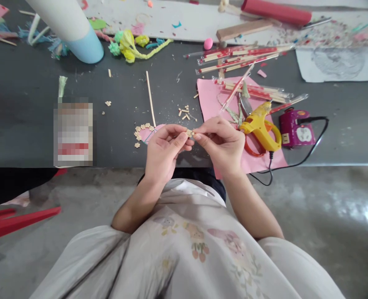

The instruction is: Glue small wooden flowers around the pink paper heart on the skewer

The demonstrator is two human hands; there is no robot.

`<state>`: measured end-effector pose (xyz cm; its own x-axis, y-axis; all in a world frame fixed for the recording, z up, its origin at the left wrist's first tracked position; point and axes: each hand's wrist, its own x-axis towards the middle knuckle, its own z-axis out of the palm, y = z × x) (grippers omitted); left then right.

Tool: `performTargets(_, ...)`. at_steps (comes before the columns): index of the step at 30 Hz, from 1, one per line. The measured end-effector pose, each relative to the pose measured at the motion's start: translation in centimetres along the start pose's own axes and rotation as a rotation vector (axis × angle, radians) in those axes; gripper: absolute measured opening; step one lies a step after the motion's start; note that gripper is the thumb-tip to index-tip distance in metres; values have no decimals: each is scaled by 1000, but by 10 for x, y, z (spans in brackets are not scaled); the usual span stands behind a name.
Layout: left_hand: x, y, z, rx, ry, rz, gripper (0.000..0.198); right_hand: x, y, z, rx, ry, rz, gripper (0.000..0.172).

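Note:
My left hand (165, 151) pinches a small wooden flower (189, 133), made of pale round slices, between thumb and fingers. Touching it from the right, my right hand (224, 143) has its thumb and forefinger closed on a tiny wooden slice (193, 133). Partly hidden behind my left hand lies a pink paper piece (145, 135) with drawn lines. Small wooden flowers (138, 128) run along its edge, and a thin wooden stick (150, 97) reaches up from it. Short cut stick pieces (184, 112) are scattered just beyond my fingers.
To the right, a yellow glue gun (260, 126) and orange-handled scissors (254, 147) rest on pink paper (207, 99). A purple box (296, 128) with a black cable stands beside them. Wrapped chopsticks (240, 56) lie farther back. A white-and-blue cylinder (84, 41) stands back left.

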<state>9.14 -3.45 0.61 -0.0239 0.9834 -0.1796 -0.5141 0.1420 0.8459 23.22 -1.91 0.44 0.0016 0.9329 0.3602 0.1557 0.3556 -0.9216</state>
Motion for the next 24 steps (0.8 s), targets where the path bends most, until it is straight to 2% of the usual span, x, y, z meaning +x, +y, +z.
performTargets(4,-1,0,1,31,9,0,36,-1,0,0,-30,5,12,13)
performTargets(11,-2,0,-1,41,7,56,31,-1,-2,-3,-32,-24,-38,4)
performTargets(18,-3,-7,-7,158,37,127,30,-3,-3,-6,-157,-61,-59,6)
performTargets(24,-3,-9,-9,196,66,130,32,-5,-3,-6,-176,-69,-70,7)
